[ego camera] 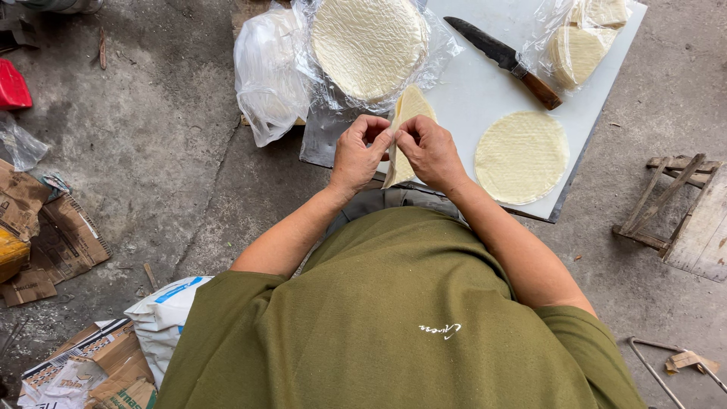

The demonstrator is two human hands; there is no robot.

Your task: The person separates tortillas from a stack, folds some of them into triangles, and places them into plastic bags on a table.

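Pale and thin, one small bunch of round wrappers sits pinched between our two hands, held on edge above the near rim of the white board. Our left hand grips its left edge with thumb and curled fingers; our right hand grips the same edge just beside it, fingertips almost meeting, so both hands are closed on the wrappers. Both wrists bend inward and both forearms run back toward our olive-green shirt. On the board we count one single flat disc lying bare to the right of our hands, one large stack in clear wrap at the far left, and one smaller bag of wrappers at the far right corner. One knife with a dark blade and a wooden handle lies slantwise between the two packs. One crumpled plastic bag hangs off the board's left side. Around us is a rough, stained concrete floor, with torn cardboard at the left, one white sack by our left elbow, and one low wooden stool at the right.
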